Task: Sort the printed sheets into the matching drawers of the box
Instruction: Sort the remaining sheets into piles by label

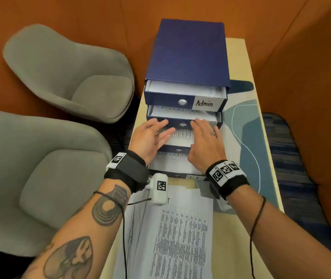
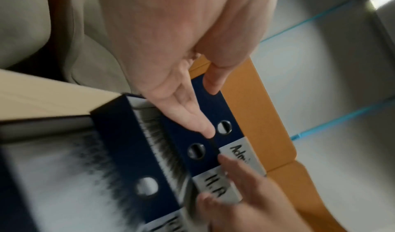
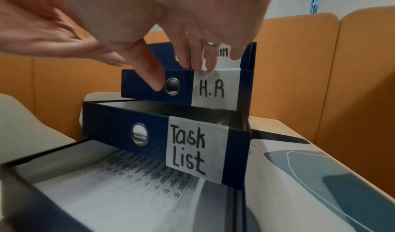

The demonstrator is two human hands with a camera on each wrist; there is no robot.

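A dark blue drawer box point(image 1: 188, 53) stands on the table with its drawers pulled out in steps. Labels read Admin point(image 1: 205, 103), H.R point(image 3: 215, 88) and Task List point(image 3: 190, 149); the lowest drawer point(image 1: 172, 164) lies under my wrists. Printed sheets lie in each drawer. Both hands are at the H.R drawer point(image 1: 177, 122). My left hand point(image 1: 160, 128) has straight fingers against its front left part. My right hand point(image 1: 200, 129) touches the front's top edge with its fingertips, thumb flat by the ring hole point(image 3: 172, 85). A stack of printed sheets point(image 1: 180, 228) lies near me.
Two grey armchairs point(image 1: 70, 77) point(image 1: 40, 178) stand left of the narrow table point(image 1: 239, 57). Orange padded walls point(image 1: 301, 57) close in the back and right. A blue-grey patterned mat point(image 1: 247, 137) covers the table right of the box.
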